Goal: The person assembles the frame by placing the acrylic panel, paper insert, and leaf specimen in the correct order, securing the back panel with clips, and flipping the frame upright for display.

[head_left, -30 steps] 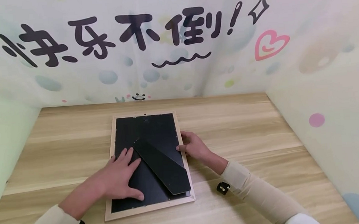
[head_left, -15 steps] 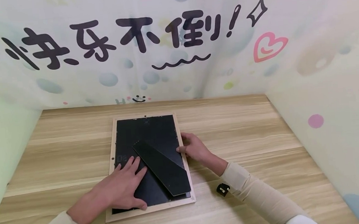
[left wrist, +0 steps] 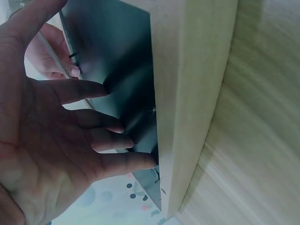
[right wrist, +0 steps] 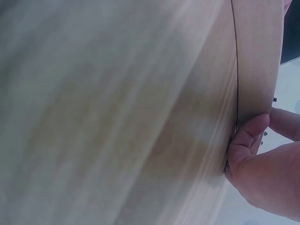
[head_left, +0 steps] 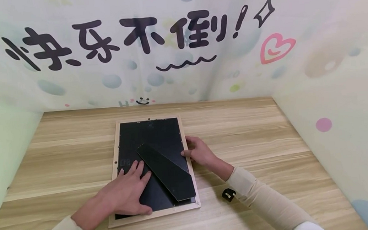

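A picture frame (head_left: 156,214) with a pale wood border lies back side up on the table. Across its black backing (head_left: 150,133) slants a black easel stand (head_left: 172,178). My left hand (head_left: 130,192) rests on the lower left of the backing, fingers spread; in the left wrist view the left hand (left wrist: 51,136) has its fingertips on or close to the dark panel. At the frame's right side my right hand (head_left: 202,152) grips the edge, thumb on top. In the right wrist view the curled fingers of the right hand (right wrist: 267,173) meet the wooden side (right wrist: 258,61) low by the table.
The wood-grain table (head_left: 243,132) runs back to a printed cloth wall (head_left: 181,79) with large lettering. Pale side walls (head_left: 340,100) enclose it left and right. A black clip-like piece (head_left: 229,194) is by the right sleeve.
Over the second, my left hand has shifted slightly right and toward me on the backing. The right hand keeps its hold on the edge, and the picture frame stays put.
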Available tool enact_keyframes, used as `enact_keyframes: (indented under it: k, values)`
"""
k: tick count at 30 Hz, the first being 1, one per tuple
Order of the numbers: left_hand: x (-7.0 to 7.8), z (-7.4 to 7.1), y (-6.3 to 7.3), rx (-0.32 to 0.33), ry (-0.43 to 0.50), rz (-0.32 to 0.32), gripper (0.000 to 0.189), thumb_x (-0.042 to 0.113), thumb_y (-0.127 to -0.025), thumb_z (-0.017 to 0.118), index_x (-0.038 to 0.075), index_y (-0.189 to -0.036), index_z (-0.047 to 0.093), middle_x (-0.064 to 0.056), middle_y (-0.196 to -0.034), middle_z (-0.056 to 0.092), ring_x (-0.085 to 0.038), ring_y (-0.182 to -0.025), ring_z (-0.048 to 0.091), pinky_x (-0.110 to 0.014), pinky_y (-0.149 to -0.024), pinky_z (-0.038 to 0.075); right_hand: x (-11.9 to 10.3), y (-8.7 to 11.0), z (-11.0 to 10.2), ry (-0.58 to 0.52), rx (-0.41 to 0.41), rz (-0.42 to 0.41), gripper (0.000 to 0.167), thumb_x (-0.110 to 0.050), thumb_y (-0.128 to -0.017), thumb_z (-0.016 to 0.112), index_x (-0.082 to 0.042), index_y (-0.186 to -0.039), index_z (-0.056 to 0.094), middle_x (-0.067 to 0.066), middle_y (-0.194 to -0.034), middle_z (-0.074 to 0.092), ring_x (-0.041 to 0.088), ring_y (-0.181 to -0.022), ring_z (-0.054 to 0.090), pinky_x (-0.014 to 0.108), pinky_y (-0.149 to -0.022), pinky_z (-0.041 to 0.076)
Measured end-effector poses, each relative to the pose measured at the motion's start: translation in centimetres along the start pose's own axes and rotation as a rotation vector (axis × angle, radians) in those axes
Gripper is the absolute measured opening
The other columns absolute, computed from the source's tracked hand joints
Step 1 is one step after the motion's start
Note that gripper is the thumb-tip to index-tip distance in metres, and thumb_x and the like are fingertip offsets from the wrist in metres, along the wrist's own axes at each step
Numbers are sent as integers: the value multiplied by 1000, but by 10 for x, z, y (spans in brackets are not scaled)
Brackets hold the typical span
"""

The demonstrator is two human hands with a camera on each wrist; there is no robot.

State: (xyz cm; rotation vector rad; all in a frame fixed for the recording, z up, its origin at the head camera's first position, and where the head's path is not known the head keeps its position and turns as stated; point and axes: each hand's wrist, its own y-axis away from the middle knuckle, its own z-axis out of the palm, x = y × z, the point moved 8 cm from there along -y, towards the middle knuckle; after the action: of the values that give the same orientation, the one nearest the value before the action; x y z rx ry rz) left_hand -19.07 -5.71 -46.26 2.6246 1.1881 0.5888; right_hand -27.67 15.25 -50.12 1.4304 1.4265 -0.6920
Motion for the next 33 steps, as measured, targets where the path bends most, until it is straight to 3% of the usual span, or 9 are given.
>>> enact_keyframes:
  k: [13,21,25,28,33]
  values:
    - [0,1,0,-9,30,-24,88,52,-78,74,-2,-142,45,-32,-153,23,-48,-143,19,-70,-101,31,-2,0,1,16,-10,-14,55,0,-88,66,-8,-140,50,13,-124,57,17,-77,65,31,-59,54]
    - [4,0,-5,13,81,-76,89,45,-73,81,-5,-139,48,-34,-151,25,-51,-141,20,-74,-97,30,0,-1,1,30,-11,-26,54,-1,-88,67,-10,-139,51,11,-122,57,16,-74,63,29,-55,50]
    - [6,0,-8,23,105,-97,91,42,-70,85,-7,-137,48,-35,-151,25,-52,-140,20,-77,-93,30,2,-1,1,13,-72,-51,57,2,-90,62,-8,-143,46,14,-126,55,16,-73,61,28,-55,49]
    - [6,0,-9,30,109,-101,91,41,-70,85,-7,-137,48,-35,-151,24,-52,-140,20,-77,-92,31,4,-1,0,-60,-155,-52,66,7,-86,59,-7,-148,38,16,-132,48,17,-73,59,28,-59,49]
    - [6,1,-9,22,99,-86,91,42,-71,84,-6,-139,47,-35,-152,23,-52,-140,20,-77,-92,32,7,1,-1,-146,-274,-44,81,10,-81,63,-11,-152,31,15,-132,46,18,-73,56,29,-65,51]
